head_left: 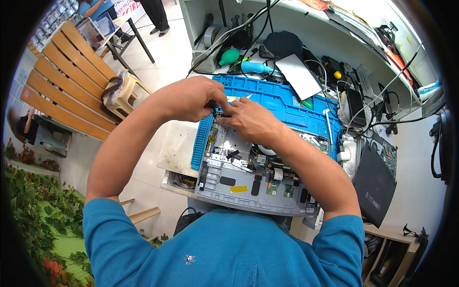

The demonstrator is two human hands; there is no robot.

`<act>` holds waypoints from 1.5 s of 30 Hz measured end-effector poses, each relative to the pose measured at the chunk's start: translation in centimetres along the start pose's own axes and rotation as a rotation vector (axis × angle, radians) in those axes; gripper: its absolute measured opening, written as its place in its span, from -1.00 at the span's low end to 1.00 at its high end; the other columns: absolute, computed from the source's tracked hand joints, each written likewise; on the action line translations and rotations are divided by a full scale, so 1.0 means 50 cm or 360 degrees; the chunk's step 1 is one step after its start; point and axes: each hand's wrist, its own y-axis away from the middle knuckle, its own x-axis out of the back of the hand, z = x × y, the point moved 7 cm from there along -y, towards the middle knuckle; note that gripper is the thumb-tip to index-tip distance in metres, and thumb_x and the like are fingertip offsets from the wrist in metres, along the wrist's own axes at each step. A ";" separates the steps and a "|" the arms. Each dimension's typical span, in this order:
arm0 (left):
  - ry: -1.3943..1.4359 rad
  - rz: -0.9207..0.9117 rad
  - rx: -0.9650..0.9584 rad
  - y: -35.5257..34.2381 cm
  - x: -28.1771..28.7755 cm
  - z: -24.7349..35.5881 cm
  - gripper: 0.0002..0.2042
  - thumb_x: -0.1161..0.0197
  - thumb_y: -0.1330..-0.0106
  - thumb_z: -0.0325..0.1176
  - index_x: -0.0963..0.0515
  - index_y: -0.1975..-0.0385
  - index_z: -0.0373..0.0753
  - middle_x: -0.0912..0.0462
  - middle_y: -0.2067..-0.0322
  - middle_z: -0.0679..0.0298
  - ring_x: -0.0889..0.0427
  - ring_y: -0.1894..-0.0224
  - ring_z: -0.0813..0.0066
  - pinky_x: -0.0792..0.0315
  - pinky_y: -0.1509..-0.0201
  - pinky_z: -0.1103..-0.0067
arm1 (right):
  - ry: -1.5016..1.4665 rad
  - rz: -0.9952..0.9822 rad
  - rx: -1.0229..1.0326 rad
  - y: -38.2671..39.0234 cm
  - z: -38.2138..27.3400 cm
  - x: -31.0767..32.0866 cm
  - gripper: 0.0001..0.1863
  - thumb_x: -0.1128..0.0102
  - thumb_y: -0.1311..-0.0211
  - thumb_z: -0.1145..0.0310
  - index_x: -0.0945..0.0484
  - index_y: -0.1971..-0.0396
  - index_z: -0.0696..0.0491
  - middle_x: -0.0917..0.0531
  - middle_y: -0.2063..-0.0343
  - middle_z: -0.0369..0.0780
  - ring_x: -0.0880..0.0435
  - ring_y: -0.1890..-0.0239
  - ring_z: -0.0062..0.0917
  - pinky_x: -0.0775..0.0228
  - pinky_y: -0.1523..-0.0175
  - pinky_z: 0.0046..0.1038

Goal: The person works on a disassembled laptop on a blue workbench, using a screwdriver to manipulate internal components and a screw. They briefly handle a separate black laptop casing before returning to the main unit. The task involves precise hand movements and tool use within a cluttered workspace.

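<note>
An opened laptop base (217, 178), grey with its inner boards exposed, lies on a blue repair mat (282, 111). At its far left corner my left hand (198, 99) is closed in a pinch, fingers pointing down, on a small dark tool (211, 104) mostly hidden by the fingers. My right hand (251, 120) meets it there, with bent fingers pressed together at the same corner. What the right fingertips grip is hidden. Black tape strips (233, 155) and a yellow sticker (238, 189) show on the base.
A white-handled tool (328, 125) lies on the mat's right side. Behind are a green bulb blower (229, 57), a blue cylindrical thing (256, 67), a white flat panel (300, 76) and tangled cables. A dark laptop panel (375, 184) leans at the right. A wooden bench (71, 79) stands left.
</note>
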 end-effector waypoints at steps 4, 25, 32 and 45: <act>-0.0083 0.0107 -0.0240 0.003 0.001 0.008 -0.70 -0.49 -0.21 -0.66 -0.82 0.07 -0.23 -0.78 0.24 0.18 -0.80 0.16 0.15 -0.67 -0.05 0.34 | 0.0005 -0.0055 -0.0033 -0.005 0.001 -0.001 -0.44 -0.33 -0.25 0.55 -0.78 -0.26 -0.10 -0.75 -0.08 -0.19 -0.71 -0.17 -0.31 -0.45 -0.38 -0.18; -0.0158 0.0254 0.0298 0.003 -0.007 -0.030 -0.75 -0.56 -0.29 -0.25 -0.78 0.09 -0.11 -0.81 0.38 0.10 -0.81 0.25 0.03 -0.65 0.11 0.21 | -0.0110 0.0157 0.0018 -0.006 0.023 -0.024 -0.41 -0.48 -0.09 0.50 -0.82 -0.20 -0.11 -0.78 -0.10 -0.23 -0.71 -0.22 -0.29 -0.53 -0.36 -0.24; -0.0110 0.0214 0.0261 -0.001 -0.013 -0.021 -0.80 -0.55 -0.29 -0.28 -0.78 0.12 -0.07 -0.81 0.40 0.13 -0.81 0.28 0.04 -0.64 0.11 0.23 | -0.0141 0.0122 0.0052 -0.014 0.021 -0.016 -0.51 -0.42 -0.15 0.54 -0.86 -0.13 -0.07 -0.82 -0.04 -0.18 -0.74 -0.17 -0.26 -0.57 -0.32 -0.22; 0.0243 0.0091 -0.0017 0.006 -0.011 -0.015 -0.76 -0.52 -0.26 -0.60 -0.80 0.09 -0.24 -0.85 0.26 0.14 -0.86 0.22 0.26 -0.70 0.09 0.40 | -0.0053 -0.0044 0.0029 -0.021 0.011 -0.008 -0.51 -0.33 -0.19 0.60 -0.85 -0.13 -0.05 -0.80 0.06 -0.12 -0.76 -0.05 -0.22 -0.60 -0.23 -0.19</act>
